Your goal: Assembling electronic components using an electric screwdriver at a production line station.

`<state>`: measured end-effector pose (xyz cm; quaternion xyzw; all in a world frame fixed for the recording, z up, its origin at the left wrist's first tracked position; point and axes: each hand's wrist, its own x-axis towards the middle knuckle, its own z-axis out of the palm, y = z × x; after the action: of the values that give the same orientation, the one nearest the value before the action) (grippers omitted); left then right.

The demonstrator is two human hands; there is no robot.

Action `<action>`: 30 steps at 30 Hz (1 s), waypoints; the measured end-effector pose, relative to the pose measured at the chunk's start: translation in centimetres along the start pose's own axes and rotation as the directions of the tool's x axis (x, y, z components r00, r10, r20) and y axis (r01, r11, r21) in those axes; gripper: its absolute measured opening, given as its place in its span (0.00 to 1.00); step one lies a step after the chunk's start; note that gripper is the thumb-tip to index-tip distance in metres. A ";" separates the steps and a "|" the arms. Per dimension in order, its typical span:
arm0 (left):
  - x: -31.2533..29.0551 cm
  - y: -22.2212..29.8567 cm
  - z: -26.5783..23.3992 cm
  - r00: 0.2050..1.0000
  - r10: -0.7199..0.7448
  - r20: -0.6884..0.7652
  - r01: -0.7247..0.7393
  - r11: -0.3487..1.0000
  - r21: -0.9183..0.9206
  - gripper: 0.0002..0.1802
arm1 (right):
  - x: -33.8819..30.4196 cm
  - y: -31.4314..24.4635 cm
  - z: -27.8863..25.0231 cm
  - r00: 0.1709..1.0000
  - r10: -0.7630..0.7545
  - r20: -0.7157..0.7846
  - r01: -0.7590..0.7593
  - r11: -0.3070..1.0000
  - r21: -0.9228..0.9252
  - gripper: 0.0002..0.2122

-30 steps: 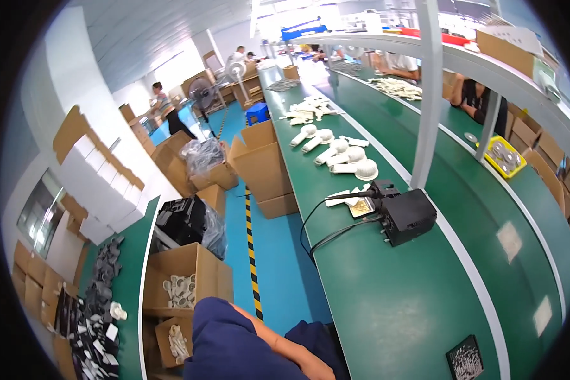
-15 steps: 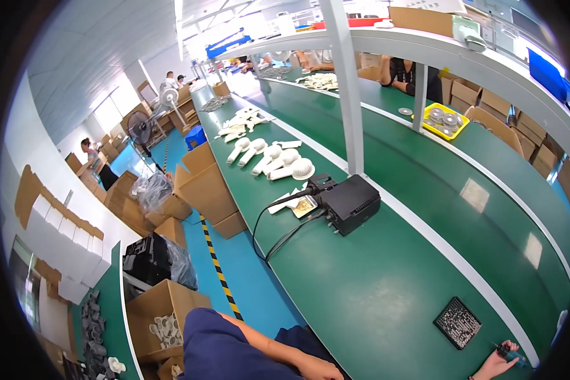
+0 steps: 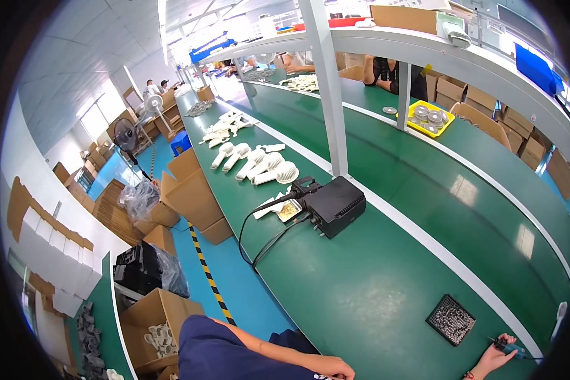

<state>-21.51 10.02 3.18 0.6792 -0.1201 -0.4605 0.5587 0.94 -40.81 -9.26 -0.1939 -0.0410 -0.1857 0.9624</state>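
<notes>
My left hand (image 3: 333, 366) is at the lower edge, below a bare forearm and navy sleeve. Its fingers curl downward and are partly cut off by the frame; what they hold, if anything, is hidden. At the lower right, my right hand (image 3: 495, 360), with a red band at the wrist, is wrapped round a teal and dark electric screwdriver (image 3: 512, 348). The tool's thin bit points leftward, toward a black tray (image 3: 430, 318) filled with small metal screws. Hand and tool are beside the tray, apart from it, over the green bench (image 3: 367, 304).
A black power box (image 3: 335, 206) with cables stands mid-bench. Beyond it lie several white fan-like housings (image 3: 271, 168). A grey post (image 3: 326, 95) carries the shelf above. Open cartons (image 3: 193, 193) line the left side. Across the bench, a yellow tray (image 3: 430, 119) holds round metal parts.
The view has turned slightly right, so most of the scene sits further left. My left hand shows a little more at the lower edge. My right hand keeps hold of the electric screwdriver.
</notes>
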 end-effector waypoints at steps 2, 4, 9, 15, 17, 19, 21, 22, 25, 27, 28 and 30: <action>-0.4 1.1 -1.5 0.995 0.076 0.065 -0.080 0.995 0.065 0.10 | -0.1 -0.2 0.0 0.999 0.001 0.039 0.000 1.000 -0.016 0.13; 0.3 1.3 -2.4 0.914 0.406 -0.016 -0.399 0.905 0.148 0.06 | 0.1 -0.5 -0.7 0.996 -0.005 0.084 0.007 1.000 -0.027 0.13; 6.7 4.4 -8.2 0.749 0.489 -0.448 -0.567 0.822 -0.050 0.12 | -0.5 0.3 1.2 0.997 -0.058 -0.043 0.056 0.998 -0.041 0.13; 15.7 7.8 -15.6 0.328 0.537 -0.777 -0.665 0.715 0.213 0.19 | -3.7 2.6 9.8 1.000 0.018 -0.023 -0.019 0.999 -0.042 0.19; 17.9 6.9 -16.9 0.311 0.538 -0.784 -0.675 0.705 0.216 0.19 | -3.4 2.4 8.9 1.000 0.016 -0.019 -0.016 1.000 -0.006 0.19; 19.5 5.6 -17.9 0.297 0.537 -0.789 -0.681 0.699 0.219 0.20 | -2.9 2.3 8.4 1.000 0.014 -0.019 -0.014 0.999 0.033 0.18; 19.5 4.4 -18.4 0.380 0.505 -0.775 -0.773 0.634 0.034 0.18 | -3.1 2.5 8.3 0.999 0.033 -0.040 -0.031 0.998 0.050 0.18; 19.6 4.3 -18.3 0.389 0.489 -0.781 -0.784 0.621 -0.002 0.15 | -3.1 2.4 8.1 0.998 0.031 -0.047 -0.028 0.998 0.051 0.18; 19.8 4.5 -18.3 0.447 0.485 -0.752 -0.743 0.669 -0.009 0.13 | -2.7 2.0 7.8 0.998 0.028 -0.052 -0.027 0.999 0.023 0.19; 19.6 4.8 -18.1 0.471 0.482 -0.739 -0.715 0.699 -0.001 0.13 | -2.9 2.0 7.7 0.999 0.050 -0.011 -0.050 0.999 0.009 0.20; 19.5 5.0 -18.1 0.496 0.479 -0.725 -0.690 0.724 0.007 0.12 | -2.7 1.9 7.4 0.997 0.066 -0.034 -0.064 0.995 0.074 0.21; 19.4 5.0 -18.2 0.499 0.475 -0.725 -0.673 0.740 0.022 0.12 | -2.8 2.1 7.9 0.997 0.066 -0.026 -0.064 0.996 0.063 0.20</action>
<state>4.67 6.89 -2.85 0.6376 -0.0620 0.0298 0.7673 -0.93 -34.96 -3.15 -0.1625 -0.0269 -0.1556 0.9740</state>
